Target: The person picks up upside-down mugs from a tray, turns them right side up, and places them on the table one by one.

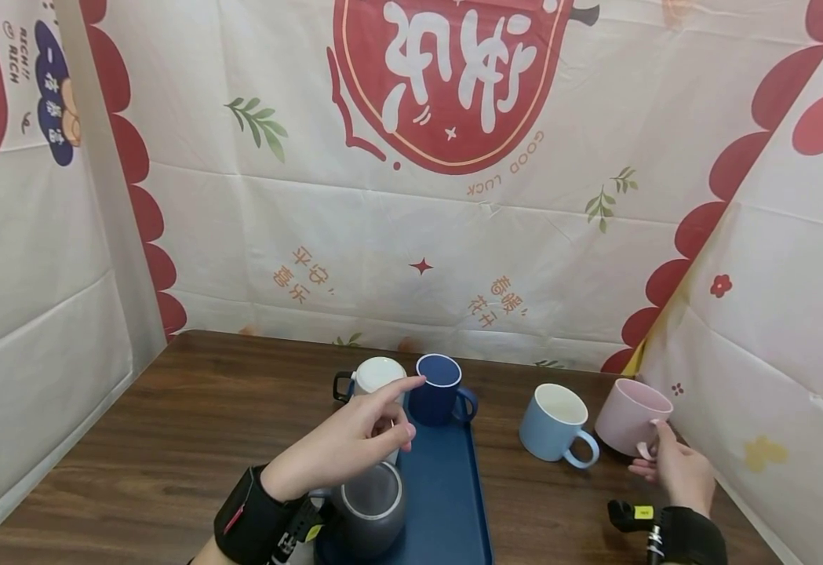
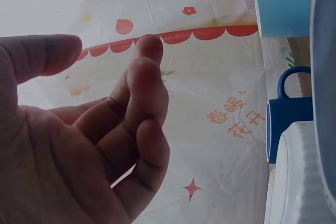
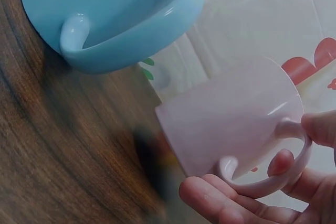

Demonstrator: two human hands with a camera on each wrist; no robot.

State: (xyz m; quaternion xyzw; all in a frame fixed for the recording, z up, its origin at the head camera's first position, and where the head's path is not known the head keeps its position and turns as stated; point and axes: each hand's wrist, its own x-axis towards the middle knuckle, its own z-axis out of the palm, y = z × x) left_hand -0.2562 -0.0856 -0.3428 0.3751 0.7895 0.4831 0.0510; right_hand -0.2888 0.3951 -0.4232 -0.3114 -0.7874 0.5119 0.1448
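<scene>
My right hand (image 1: 682, 471) holds a pink mug (image 1: 630, 416) by its handle, with a finger through the loop in the right wrist view. A light blue mug (image 1: 552, 428) stands just left of it on the table. My left hand (image 1: 347, 439) hovers over a blue tray (image 1: 453, 502) with nothing in it, index finger out, the others loosely bent. That fingertip overlaps a navy mug (image 1: 439, 400) at the tray's far end; contact I cannot tell. Beside it is a white mug (image 1: 379, 373) with a black handle, partly hidden by the hand. A dark grey mug (image 1: 372, 514) is below my left wrist.
The brown wooden table (image 1: 227, 424) extends left of the tray. Printed cloth (image 1: 383, 227) hangs behind the table and along both sides, and the right side cloth (image 1: 764, 377) comes close to the pink mug.
</scene>
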